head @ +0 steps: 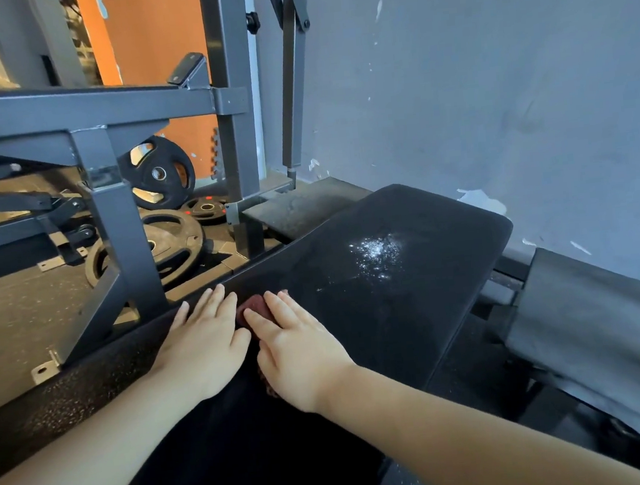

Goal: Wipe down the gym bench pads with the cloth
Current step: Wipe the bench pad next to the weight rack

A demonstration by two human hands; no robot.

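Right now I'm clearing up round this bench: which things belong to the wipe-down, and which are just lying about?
In the job: bench pad, red cloth under the right hand, left hand flat on the pad, white speckled patch on it.
Lying about: weight plates on the floor, one upright plate behind them, grey metal frame.
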